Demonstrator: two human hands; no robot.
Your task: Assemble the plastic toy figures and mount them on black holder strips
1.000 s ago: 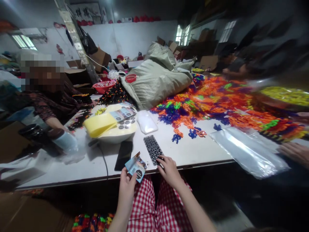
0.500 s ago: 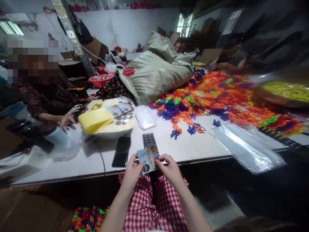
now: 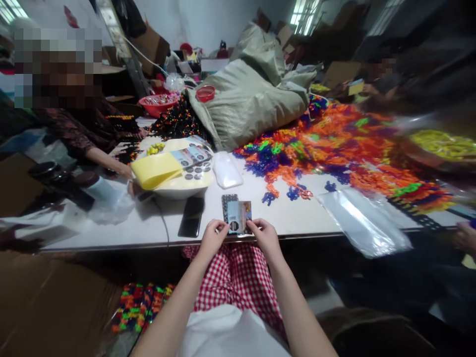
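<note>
One card (image 3: 240, 214) moved forward over one black grid (image 3: 229, 198) | left hand (image 3: 214, 238), right hand (image 3: 265, 237): both pinching card edges

One head-worn camera faces forward and down over the table (image 3: 293, 215) (quite near).

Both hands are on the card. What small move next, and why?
Probably ease the card slightly left over the black grid: left hand and right hand pinch its opposite sides, and the grid shows past its top and left edges.
</note>
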